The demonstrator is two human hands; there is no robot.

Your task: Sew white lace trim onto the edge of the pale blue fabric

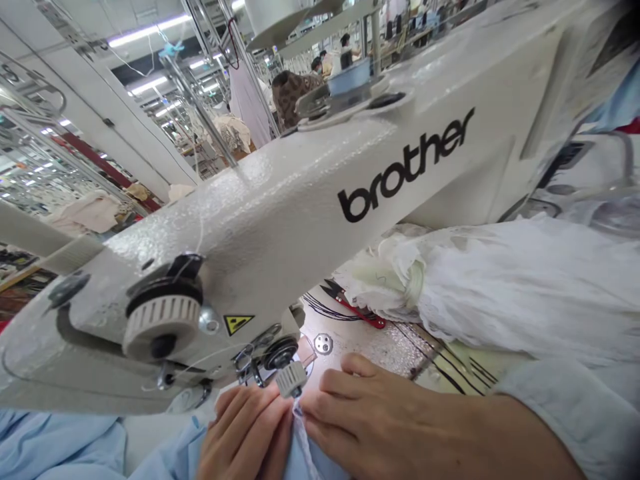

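Light blue fabric [320,460] with a narrow white edging strip [303,437] lies under the head of the sewing machine [280,220]. On the left of the strip, my left hand [250,427] presses and grips the cloth, its fingers close together. Across the strip, my right hand [365,413] has curled fingers pinching the fabric; its thumb side is partly hidden. Both hands are close to the machine's small ridged dial [291,379], which covers part of the left fingertips. The needle and presser foot cannot be made out clearly.
Red-handled thread snips [357,307] lie on the bed behind my hands, near dark cords [327,308]. White gathered cloth [525,287] fills the right side under the arm. More blue fabric [60,443] spreads at lower left. Metal poles and other people are in the background.
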